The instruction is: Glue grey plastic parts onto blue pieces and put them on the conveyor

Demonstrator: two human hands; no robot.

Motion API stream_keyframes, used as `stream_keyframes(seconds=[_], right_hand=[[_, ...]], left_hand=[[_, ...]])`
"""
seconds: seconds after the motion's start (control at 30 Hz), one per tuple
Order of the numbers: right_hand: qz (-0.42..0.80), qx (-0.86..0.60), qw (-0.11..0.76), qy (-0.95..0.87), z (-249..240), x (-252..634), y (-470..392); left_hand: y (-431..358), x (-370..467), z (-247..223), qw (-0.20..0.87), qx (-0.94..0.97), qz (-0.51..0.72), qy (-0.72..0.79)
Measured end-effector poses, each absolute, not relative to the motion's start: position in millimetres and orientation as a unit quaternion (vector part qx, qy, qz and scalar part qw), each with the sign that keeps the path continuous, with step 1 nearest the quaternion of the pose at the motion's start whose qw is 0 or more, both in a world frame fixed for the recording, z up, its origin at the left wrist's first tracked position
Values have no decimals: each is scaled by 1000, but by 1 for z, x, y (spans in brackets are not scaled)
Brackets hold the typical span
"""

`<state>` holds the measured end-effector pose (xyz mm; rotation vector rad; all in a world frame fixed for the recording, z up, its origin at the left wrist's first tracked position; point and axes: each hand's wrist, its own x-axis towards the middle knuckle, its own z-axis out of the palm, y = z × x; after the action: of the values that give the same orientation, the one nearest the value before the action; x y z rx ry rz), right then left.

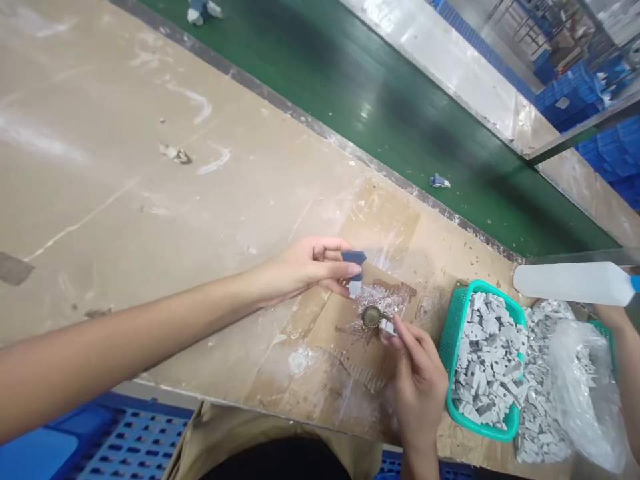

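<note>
Between the thumb and fingers of my left hand is a dark blue plastic part, with a light grey piece at its lower end. My right hand pinches a small light grey plastic piece close to a round, dark metal cap-like thing. This round thing sits on a cardboard sheet strewn with whitish bits. Just right of my right hand stands a green basket full of small grey plastic pieces.
A green conveyor belt runs along the far table edge, carrying blue-and-grey parts. At right, a white bottle lies near another person's arm. Beside the basket are a clear plastic bag and more grey pieces. Blue crates stand beyond.
</note>
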<state>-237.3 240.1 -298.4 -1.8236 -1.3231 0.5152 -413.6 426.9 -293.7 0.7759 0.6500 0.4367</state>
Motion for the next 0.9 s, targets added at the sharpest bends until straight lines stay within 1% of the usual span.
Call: stream_keyframes(seconds=[0.17,0.33,0.63,0.8,0.9], right_hand=[[107,-731,360,-569,-311,-239,244],[55,-717,365,-591,-314,-244,247],[47,-698,360,-617,-314,-249,247],[36,-686,352,-636,-314,-249,250],[31,-678,350,-645,-315,-250,250]], left_hand=[[428,-415,-296,858,351,230,296],[425,-411,-306,871,332,233,278],[424,-412,-300,867,339,224,288],[422,-412,-299,830,382,242,328],[419,-412,-303,819,405,248,321]])
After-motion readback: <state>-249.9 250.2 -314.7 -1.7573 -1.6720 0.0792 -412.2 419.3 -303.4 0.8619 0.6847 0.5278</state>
